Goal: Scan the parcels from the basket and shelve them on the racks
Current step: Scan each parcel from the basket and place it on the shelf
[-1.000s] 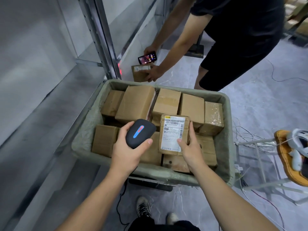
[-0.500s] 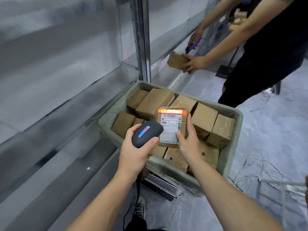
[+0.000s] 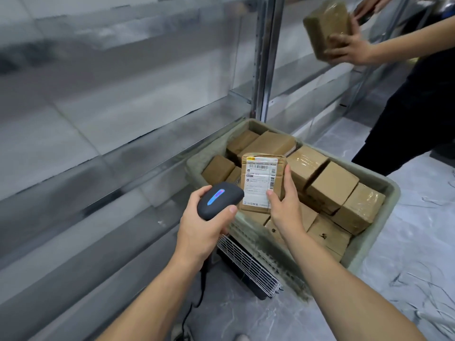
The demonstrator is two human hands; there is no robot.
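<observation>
Grey marble floor and metal racks surround you. Your right hand grips a labelled parcel upright above the basket, thumb on the white label, fingers curled round its right edge. Just beside it, your left hand is wrapped round a dark scanner with a lit blue strip, its nose at the parcel's lower left edge. More brown boxes fill the basket below. At the top right, another person's hand holds a taped box up near the racks.
</observation>
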